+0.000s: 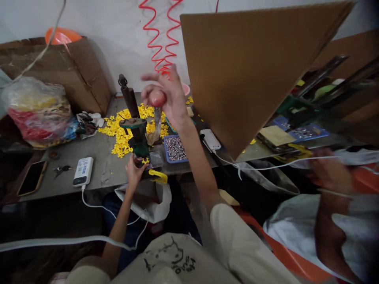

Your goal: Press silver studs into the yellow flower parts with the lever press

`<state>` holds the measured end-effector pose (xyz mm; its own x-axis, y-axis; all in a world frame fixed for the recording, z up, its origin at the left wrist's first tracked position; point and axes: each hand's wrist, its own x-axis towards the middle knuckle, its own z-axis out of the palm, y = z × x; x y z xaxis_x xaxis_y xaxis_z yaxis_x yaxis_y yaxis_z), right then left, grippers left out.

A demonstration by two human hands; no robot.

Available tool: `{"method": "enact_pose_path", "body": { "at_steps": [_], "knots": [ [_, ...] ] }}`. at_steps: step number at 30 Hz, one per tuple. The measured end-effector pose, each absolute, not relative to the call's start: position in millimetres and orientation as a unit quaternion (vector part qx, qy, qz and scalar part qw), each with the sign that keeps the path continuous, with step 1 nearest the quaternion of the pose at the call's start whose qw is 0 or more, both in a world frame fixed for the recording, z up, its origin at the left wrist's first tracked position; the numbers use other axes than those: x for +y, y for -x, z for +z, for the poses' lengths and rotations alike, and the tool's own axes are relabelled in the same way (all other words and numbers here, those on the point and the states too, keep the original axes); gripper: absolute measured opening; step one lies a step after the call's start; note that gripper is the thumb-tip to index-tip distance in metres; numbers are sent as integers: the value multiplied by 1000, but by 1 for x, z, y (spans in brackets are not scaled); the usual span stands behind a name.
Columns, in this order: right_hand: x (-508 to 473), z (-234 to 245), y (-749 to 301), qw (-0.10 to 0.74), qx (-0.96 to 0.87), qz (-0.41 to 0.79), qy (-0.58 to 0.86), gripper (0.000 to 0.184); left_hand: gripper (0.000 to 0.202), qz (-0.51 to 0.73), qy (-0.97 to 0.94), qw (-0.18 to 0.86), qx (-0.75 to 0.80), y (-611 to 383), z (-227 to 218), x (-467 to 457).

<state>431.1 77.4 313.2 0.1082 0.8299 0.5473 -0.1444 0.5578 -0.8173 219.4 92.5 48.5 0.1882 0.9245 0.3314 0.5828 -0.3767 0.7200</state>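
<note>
My left hand [135, 170] is at the foot of a green hand press [139, 148], thumb and fingers closing at a small yellow plastic piece [145, 161]. The exact contact is partly hidden. My right hand [173, 98] is raised by the red ball knob [157, 98] of the press lever, fingers spread and loosely curved around it. Whether the palm touches the knob I cannot tell. Behind the press lies a heap of small yellow pieces [121, 136]. A blue tray [175, 149] of small shiny metal parts sits to the right of the press.
A cardboard sheet [237, 71] stands at right, between me and another person's hand [333, 171]. On the left are a phone [32, 178], keys [62, 169], a power bank [83, 171] and a stuffed plastic bag [38, 114]. White cables cross in front; a yellow hook [160, 176] grips the table edge.
</note>
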Motion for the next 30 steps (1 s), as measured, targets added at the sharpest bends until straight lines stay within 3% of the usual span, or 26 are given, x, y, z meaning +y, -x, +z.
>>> {"method": "enact_pose_path", "body": {
  "at_steps": [5,11,13,16,19,22,26,30],
  "knots": [
    [-13,274,-376,721,-598,254,241,48,80,384,-726,230,521,-221,50,95],
    [-8,229,-397,763,-535,239,274,50,70,408,-734,263,475,-206,52,84],
    [10,204,-427,709,-524,233,409,48,64,367,-762,284,452,-188,44,61],
    [23,150,-467,431,-541,187,697,29,43,293,-802,255,453,-162,25,19],
    [20,103,-484,258,-563,155,770,34,30,275,-805,253,460,-147,19,5],
    [19,82,-484,235,-576,115,774,35,25,322,-773,248,487,-142,39,44],
    [25,75,-483,262,-565,82,778,22,32,363,-751,96,543,-142,69,137],
    [25,68,-487,331,-546,91,764,15,28,309,-762,136,552,-147,65,184]
  ]
}}
